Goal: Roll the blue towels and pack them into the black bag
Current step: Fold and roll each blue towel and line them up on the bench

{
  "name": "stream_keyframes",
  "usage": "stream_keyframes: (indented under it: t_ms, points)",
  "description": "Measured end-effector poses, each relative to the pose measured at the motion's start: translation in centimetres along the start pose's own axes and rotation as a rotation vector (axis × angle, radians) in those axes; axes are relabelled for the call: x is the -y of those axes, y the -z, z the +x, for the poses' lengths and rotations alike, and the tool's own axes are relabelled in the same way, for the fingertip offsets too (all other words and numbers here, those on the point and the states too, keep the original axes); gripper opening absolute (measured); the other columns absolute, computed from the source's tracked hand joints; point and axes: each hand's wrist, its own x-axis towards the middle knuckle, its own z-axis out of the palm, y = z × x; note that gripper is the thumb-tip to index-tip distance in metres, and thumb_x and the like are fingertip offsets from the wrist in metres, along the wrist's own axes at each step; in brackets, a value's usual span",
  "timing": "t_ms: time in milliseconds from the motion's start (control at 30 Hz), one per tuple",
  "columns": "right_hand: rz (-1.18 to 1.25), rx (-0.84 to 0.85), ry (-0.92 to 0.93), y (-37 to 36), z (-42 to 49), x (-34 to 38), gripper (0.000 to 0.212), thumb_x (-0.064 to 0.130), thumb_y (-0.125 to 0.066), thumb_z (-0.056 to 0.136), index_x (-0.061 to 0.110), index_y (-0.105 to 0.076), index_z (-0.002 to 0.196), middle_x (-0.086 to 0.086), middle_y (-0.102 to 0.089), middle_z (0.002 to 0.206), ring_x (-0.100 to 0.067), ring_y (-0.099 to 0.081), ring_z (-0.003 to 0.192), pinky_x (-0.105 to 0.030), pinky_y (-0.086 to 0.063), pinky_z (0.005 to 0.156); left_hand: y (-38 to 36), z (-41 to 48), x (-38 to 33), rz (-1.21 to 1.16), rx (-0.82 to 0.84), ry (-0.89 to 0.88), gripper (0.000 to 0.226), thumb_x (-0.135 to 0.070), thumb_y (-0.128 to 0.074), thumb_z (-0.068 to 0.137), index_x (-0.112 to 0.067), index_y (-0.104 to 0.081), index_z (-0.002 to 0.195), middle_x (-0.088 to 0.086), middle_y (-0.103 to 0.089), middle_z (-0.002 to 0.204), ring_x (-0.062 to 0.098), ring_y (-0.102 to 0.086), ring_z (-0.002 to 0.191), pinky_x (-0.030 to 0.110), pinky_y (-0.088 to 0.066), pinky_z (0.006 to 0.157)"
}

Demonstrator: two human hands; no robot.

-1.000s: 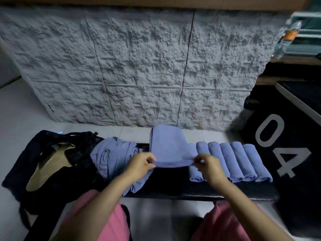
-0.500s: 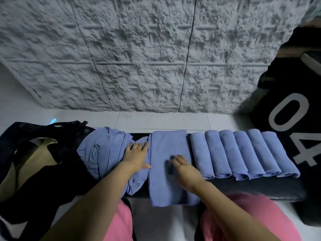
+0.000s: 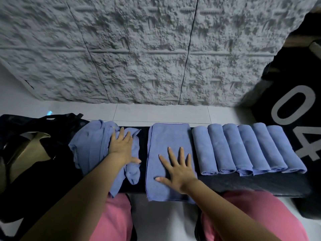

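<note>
I see both hands lying flat with fingers spread, gripping nothing. My right hand [image 3: 178, 169] presses palm-down on a folded blue towel [image 3: 169, 145] spread lengthwise across a dark bench [image 3: 260, 184], its near end hanging over the front edge. My left hand [image 3: 121, 146] rests open on a loose heap of blue towels [image 3: 93, 145] just left of it. To the right, six rolled towels [image 3: 246, 148] lie side by side, touching. The black bag [image 3: 34, 153] sits at the far left, mouth open, against the heap. Pink trousers [image 3: 257, 216] show below.
</note>
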Motion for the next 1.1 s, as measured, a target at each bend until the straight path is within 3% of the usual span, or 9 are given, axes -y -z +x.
stream_keyframes:
  t_ms: [167, 233, 300, 533, 667, 767, 833, 933, 1100]
  points:
    - [0.0, -0.028, -0.032, -0.4, 3.2, 0.6, 0.086, 0.082, -0.007, 0.075, 0.04, 0.023, 0.144, -0.001, 0.035, 0.151, -0.046, 0.035, 0.132, -0.066, 0.018, 0.106, -0.7, 0.0, 1.9, 0.009, -0.14, -0.141, 0.075, -0.036, -0.052, 0.093, -0.031, -0.003, 0.15, 0.001, 0.01, 0.159, 0.037, 0.009, 0.144, 0.061, 0.007, 0.11]
    - [0.003, -0.028, -0.03, 0.0, 4.4, 0.9, 0.086, 0.082, -0.006, 0.074, 0.04, 0.024, 0.143, -0.001, 0.034, 0.152, -0.045, 0.035, 0.133, -0.066, 0.018, 0.106, -1.2, 0.1, 2.5, 0.028, -0.282, -0.224, 0.068, -0.037, -0.071, 0.079, -0.032, -0.041, 0.14, 0.008, -0.025, 0.155, 0.042, -0.023, 0.139, 0.06, 0.003, 0.109]
    - [0.008, -0.028, -0.024, 0.3, 5.3, 1.0, 0.086, 0.082, -0.005, 0.073, 0.041, 0.023, 0.143, -0.001, 0.034, 0.152, -0.045, 0.034, 0.133, -0.066, 0.017, 0.106, -2.2, 0.2, 3.4, 0.041, -0.34, -0.217, 0.074, -0.049, -0.09, 0.042, -0.024, -0.071, 0.109, 0.009, -0.062, 0.125, 0.043, -0.057, 0.113, 0.056, -0.003, 0.106]
    - [0.017, -0.027, -0.023, 0.3, 6.2, 1.3, 0.086, 0.083, 0.002, 0.068, 0.041, 0.027, 0.138, 0.0, 0.038, 0.146, -0.046, 0.033, 0.134, -0.066, 0.016, 0.107, -5.3, 0.6, 5.1, -0.005, -0.337, -0.133, 0.075, -0.06, -0.082, 0.049, -0.014, -0.072, 0.107, 0.009, -0.068, 0.115, 0.044, -0.061, 0.106, 0.055, 0.003, 0.11]
    - [0.034, 0.002, 0.011, 0.9, 6.0, 1.2, 0.09, 0.083, -0.002, 0.069, 0.04, 0.021, 0.144, 0.0, 0.034, 0.15, -0.045, 0.032, 0.134, -0.066, 0.017, 0.107, -4.2, -0.1, 4.9, -0.064, -0.326, -0.118, 0.081, -0.055, -0.089, 0.038, -0.017, -0.072, 0.108, 0.008, -0.066, 0.119, 0.037, -0.061, 0.109, 0.065, -0.036, 0.093]
    - [0.052, -0.022, 0.092, 1.5, 4.6, 0.7, 0.092, 0.082, -0.008, 0.072, 0.035, 0.007, 0.15, -0.002, 0.018, 0.158, -0.041, 0.02, 0.141, -0.063, 0.01, 0.111, -2.8, -1.2, 3.7, -0.091, -0.373, -0.161, 0.085, -0.044, -0.092, 0.039, -0.02, -0.067, 0.116, 0.008, -0.059, 0.13, 0.035, -0.054, 0.12, 0.069, -0.025, 0.1]
    - [0.02, -0.151, 0.17, 1.9, 3.1, 0.2, 0.082, 0.076, -0.026, 0.082, 0.026, -0.023, 0.147, -0.006, -0.018, 0.156, -0.038, -0.014, 0.141, -0.058, -0.012, 0.112, -1.9, -1.7, 2.5, -0.151, -0.443, -0.22, 0.077, -0.037, -0.092, 0.04, -0.019, -0.069, 0.111, 0.009, -0.061, 0.126, 0.034, -0.056, 0.118, 0.065, -0.016, 0.106]
    - [-0.06, -0.34, 0.302, 1.8, 0.3, -0.3, 0.049, 0.061, -0.051, 0.078, 0.02, -0.047, 0.105, -0.003, -0.054, 0.112, -0.028, -0.052, 0.1, -0.041, -0.044, 0.083, -0.8, -3.0, -0.3, -0.351, -0.556, -0.381, 0.039, -0.025, -0.086, 0.056, -0.02, -0.067, 0.089, 0.001, -0.064, 0.103, 0.026, -0.062, 0.098, 0.041, -0.034, 0.098]
    - [-0.179, -0.288, 0.402, 0.7, -3.0, -1.2, 0.04, 0.042, -0.057, 0.061, 0.021, -0.048, 0.093, 0.0, -0.053, 0.094, -0.021, -0.051, 0.081, -0.032, -0.04, 0.062, -1.7, -5.5, -4.4, -0.651, -0.335, -0.574, 0.006, -0.022, -0.06, 0.086, -0.017, -0.057, 0.087, -0.003, -0.055, 0.093, 0.013, -0.051, 0.09, 0.024, -0.038, 0.073]
